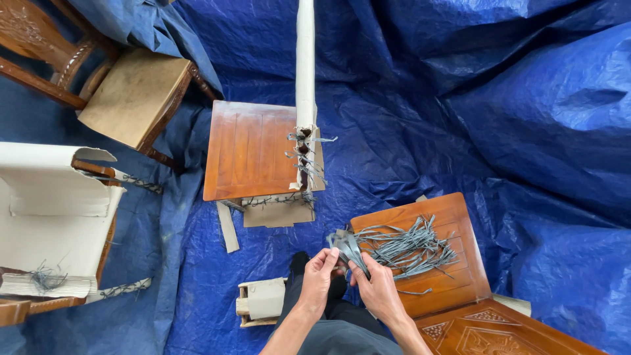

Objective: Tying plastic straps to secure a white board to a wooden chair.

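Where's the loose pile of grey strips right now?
In the head view, the pile of grey strips lies on the wooden stool seat at lower right, just right of both hands, which pinch a few strips at its left edge.

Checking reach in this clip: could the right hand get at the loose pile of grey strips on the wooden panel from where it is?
Probably yes. The right hand sits at the near edge of the wooden panel, beside the pile of grey strips, with nothing between them. Both hands currently pinch a bundle of strips.
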